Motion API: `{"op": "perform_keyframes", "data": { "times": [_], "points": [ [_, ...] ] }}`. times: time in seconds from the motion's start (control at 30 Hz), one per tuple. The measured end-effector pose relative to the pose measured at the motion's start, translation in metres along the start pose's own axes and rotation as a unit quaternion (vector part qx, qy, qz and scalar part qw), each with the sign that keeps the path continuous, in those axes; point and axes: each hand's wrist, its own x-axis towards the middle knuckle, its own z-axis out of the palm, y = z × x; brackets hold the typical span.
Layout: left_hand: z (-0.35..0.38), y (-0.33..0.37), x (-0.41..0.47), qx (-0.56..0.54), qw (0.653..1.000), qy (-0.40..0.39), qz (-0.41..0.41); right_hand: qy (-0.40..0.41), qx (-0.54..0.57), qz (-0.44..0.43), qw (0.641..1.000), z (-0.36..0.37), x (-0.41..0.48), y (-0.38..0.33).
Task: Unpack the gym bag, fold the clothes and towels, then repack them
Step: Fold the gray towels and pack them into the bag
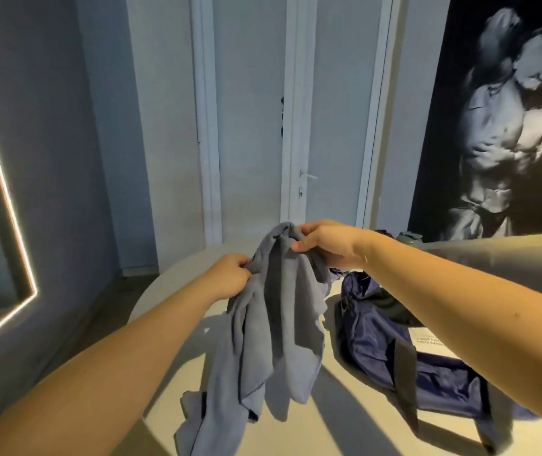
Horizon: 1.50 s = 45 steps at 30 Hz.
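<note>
Unpacking stage, head view. The right hand (pixel 325 246) grips the bunched top of a grey-blue cloth (pixel 276 324), fingers and thumb curled round the gather. The left hand (pixel 230 274) pinches a side edge of the same cloth between thumb and fingertips. The cloth is held up just left of the navy gym bag (pixel 371 340), high enough that most of its length hangs free, while its lower end trails on the pale round table (pixel 322 419) on the side of the bag nearer the viewer. Whether it is a T-shirt or a thin towel cannot be settled from the crumpled folds.

The two-handed hold probably serves to find an edge or seam — lifting lets the cloth's weight pull out the creases before it is laid flat for folding. The bag lies on its side on the table, mouth towards the hands, its black strap (pixel 404 376) draped across the body. A dark garment (pixel 391 304) shows in the opening — so unpacking is judged unfinished. The table surface left of the bag offers room for folding.
</note>
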Motion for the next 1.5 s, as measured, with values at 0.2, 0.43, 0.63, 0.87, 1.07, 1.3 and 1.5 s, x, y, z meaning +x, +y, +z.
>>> {"op": "perform_keyframes", "data": {
  "times": [0.2,0.43,0.63,0.87,1.07,1.3,1.5],
  "points": [
    [0.000,0.031,-0.015,-0.170,0.983,-0.018,0.068,0.021,-0.013,-0.008,1.000,0.009,0.008,0.021],
    [0.004,0.041,-0.012,-0.073,0.991,-0.004,0.114,0.038,0.014,-0.007,0.999,0.010,0.009,0.025],
    [0.007,0.039,0.003,-0.035,0.993,0.068,0.086,-0.006,-0.009,0.060,0.998,-0.004,0.002,0.036],
    [0.001,0.037,0.007,-0.081,0.994,0.067,0.019,0.025,0.007,0.037,0.999,-0.016,-0.007,0.063],
    [0.018,0.024,-0.012,-0.134,0.988,-0.072,0.034,0.075,0.066,-0.054,0.993,0.002,-0.006,0.075],
    [0.034,0.006,-0.031,-0.115,0.991,-0.023,0.060,0.063,0.016,-0.072,0.995,0.027,-0.006,0.106],
    [0.034,-0.008,-0.036,-0.164,0.986,0.022,0.017,-0.021,-0.055,-0.038,0.998,0.040,-0.007,0.164]
  ]
}}
